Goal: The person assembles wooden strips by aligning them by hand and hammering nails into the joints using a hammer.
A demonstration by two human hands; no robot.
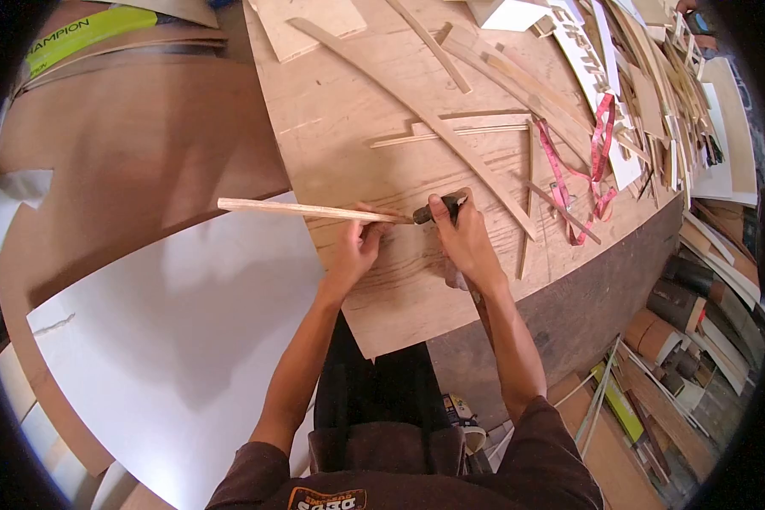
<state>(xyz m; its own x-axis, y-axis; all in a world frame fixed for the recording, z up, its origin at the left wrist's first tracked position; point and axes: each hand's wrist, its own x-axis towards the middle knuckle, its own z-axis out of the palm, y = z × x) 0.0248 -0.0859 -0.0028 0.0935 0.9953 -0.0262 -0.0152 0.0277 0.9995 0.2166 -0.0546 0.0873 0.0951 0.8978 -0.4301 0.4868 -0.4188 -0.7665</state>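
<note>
My left hand is closed around a long, narrow wooden strip, near its right end. The strip's other end reaches left past the table edge, over a white sheet. My right hand grips a hammer close to its dark head, with the brown handle running back beneath the forearm. The hammer's face points left and is close to the strip's right end; I cannot tell whether they touch. Both hands are above the plywood tabletop.
A long thin slat lies diagonally across the table beyond my hands. A pink measuring tape is looped at the right, among wooden offcuts. White sheet and brown board lie left. Scraps and rolls crowd the lower right.
</note>
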